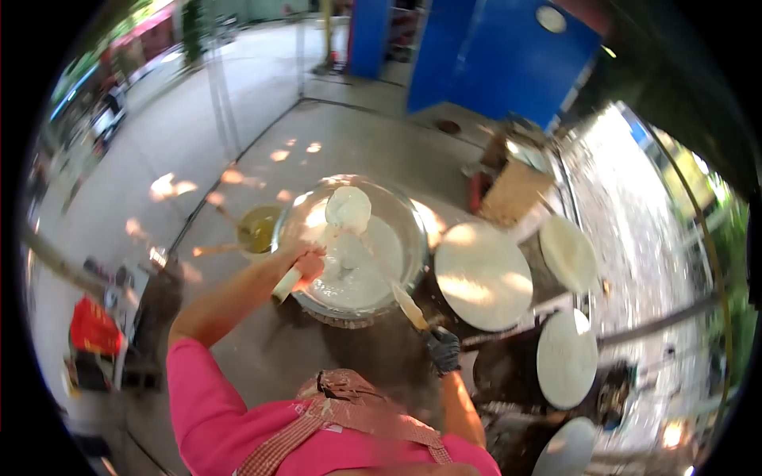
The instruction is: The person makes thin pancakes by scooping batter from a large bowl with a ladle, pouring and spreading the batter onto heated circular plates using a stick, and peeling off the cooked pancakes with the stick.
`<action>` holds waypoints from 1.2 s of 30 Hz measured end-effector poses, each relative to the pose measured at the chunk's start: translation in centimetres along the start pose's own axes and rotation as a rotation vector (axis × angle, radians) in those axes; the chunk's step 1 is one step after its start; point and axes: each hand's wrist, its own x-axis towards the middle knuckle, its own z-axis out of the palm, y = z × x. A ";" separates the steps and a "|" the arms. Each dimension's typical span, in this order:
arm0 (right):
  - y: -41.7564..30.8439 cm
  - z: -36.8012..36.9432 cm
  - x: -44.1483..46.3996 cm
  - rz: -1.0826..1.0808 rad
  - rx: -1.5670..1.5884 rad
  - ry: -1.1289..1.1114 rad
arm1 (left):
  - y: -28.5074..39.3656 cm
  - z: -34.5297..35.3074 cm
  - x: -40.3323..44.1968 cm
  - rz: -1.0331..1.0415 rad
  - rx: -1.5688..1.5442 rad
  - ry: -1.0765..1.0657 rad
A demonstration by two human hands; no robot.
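In the head view a wide metal basin holds white batter. My left hand, bare, is wrapped round the pale handle of a ladle. The batter-coated ladle bowl is over the basin's far side. My right hand, in a dark glove, is closed on the handle of a spatula. Its narrow blade points up and left over the basin, toward the ladle. Whether the blade tip touches the ladle I cannot tell.
Left of the basin stands a bowl of yellowish liquid, with wooden handles sticking out. On the right are several pale round discs. A cardboard box sits beyond them. Blue panels stand at the back, and a red bag at far left.
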 end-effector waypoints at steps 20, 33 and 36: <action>2.0 -9.8 -61.0 1.157 -0.313 0.970 | -51.1 12.0 32.4 -1.109 0.264 -0.151; 12.3 -24.0 -60.4 1.939 -2.969 0.075 | -81.6 18.7 49.6 -0.261 1.889 -0.722; 10.3 -26.6 -59.8 1.822 -2.935 0.079 | -80.9 19.8 52.9 0.446 2.351 -0.969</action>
